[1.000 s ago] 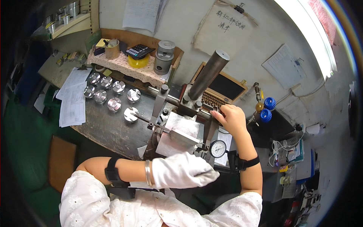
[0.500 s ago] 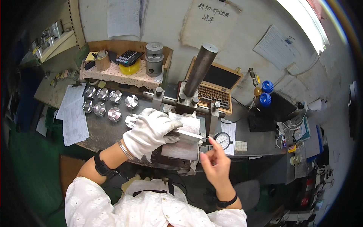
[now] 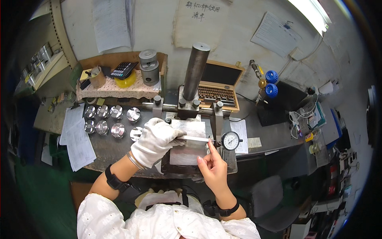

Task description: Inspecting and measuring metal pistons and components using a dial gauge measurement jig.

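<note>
My left hand point(image 3: 156, 140), in a white glove, holds a thin metal rod point(image 3: 193, 138) level over a pale metal block point(image 3: 188, 142) on the measuring stand. My bare right hand point(image 3: 212, 168) is raised beside the rod's right end, index finger touching it near the round dial gauge point(image 3: 231, 140). Behind them a thick dark steel column point(image 3: 195, 70) rises from the stand.
Several shiny round metal parts point(image 3: 112, 119) lie at the left of the dark bench point(image 3: 107, 149), beside paper sheets point(image 3: 78, 137). An open wooden case of gauge pieces point(image 3: 219, 92) sits behind. A shelf with a calculator point(image 3: 123, 70) and metal cylinders point(image 3: 149, 67) stands at back left.
My gloved left hand came up from near my body onto the stand and now holds the rod. My right hand came off the stand's upper right and moved down to the rod's end.
</note>
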